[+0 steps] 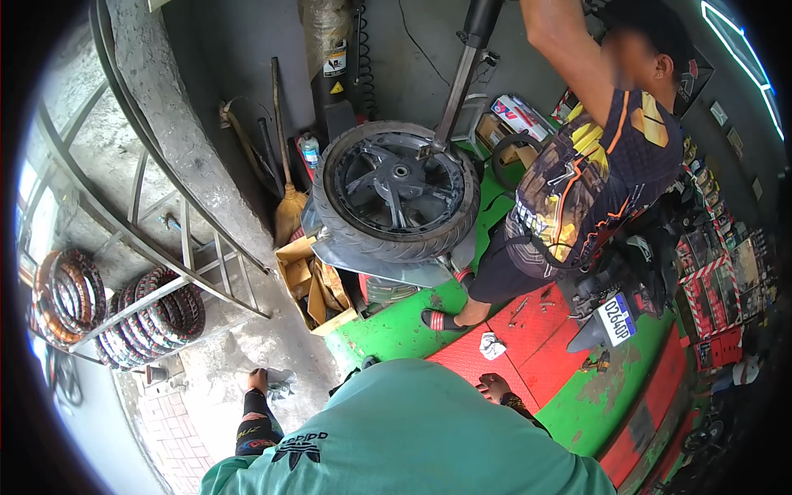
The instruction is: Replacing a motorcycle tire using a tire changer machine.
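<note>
My left hand (pixel 258 380) hangs low at my left side with its fingers curled in. Beside it shows a greyish, crumpled, see-through thing (pixel 283 384); whether the hand grips it is unclear. My right hand (pixel 493 388) hangs at my right side, its fingers loosely bent and a little apart, with nothing in them. Ahead, a motorcycle wheel with its black tire (pixel 398 191) lies flat on a tire changer, whose upright metal post (pixel 459 95) reaches down to the rim. At the right of the wheel stands another person (pixel 569 177) with an arm raised toward the post.
Rolled tires (pixel 157 318) sit on a metal rack at the left. A cardboard box (pixel 313 285) and a broom (pixel 291 213) stand left of the machine. A white crumpled piece (pixel 492 346) and tools (pixel 518 309) lie on the red floor plate. A motorcycle (pixel 615 301) stands at the right.
</note>
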`<state>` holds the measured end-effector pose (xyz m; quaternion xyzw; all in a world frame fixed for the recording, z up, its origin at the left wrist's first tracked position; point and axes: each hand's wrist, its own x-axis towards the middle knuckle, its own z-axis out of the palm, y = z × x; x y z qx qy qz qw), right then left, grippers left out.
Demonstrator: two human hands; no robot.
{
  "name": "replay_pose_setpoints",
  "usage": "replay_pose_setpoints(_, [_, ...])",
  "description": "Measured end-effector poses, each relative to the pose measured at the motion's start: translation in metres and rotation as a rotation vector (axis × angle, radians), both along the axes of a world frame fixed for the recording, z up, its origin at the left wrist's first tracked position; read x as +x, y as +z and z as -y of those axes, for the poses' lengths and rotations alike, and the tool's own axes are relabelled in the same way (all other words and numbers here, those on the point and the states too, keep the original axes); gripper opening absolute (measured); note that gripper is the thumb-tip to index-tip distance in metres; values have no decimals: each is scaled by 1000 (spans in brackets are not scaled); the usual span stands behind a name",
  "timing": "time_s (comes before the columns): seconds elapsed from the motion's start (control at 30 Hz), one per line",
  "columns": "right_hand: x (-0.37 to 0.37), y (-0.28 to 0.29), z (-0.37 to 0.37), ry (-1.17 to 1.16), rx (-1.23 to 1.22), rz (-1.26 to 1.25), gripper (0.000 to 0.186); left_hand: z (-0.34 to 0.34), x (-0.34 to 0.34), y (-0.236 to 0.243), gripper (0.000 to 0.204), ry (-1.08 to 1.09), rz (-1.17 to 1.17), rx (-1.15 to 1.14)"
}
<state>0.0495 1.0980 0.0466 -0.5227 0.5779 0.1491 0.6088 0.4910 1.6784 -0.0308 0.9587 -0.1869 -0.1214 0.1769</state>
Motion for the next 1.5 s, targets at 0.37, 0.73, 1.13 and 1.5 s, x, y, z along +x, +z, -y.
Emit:
replay_pose_setpoints(0.37, [40,14,2,-35,-177,128,58,-4,-7,3,17,-28,-13,17])
replay_pose_setpoints(0.73, [238,130,62,184,-604,738,67,-12,-19,18,20,34,-116,31])
replay_pose_setpoints(1.13, [266,158,-41,582,-358,725,50,27,-21,72,26,326,-216,-458])
replay_pose_setpoints(1.5, [219,164,-7,283,-487,870,73,31,-26,77,26,402,-385,-470])
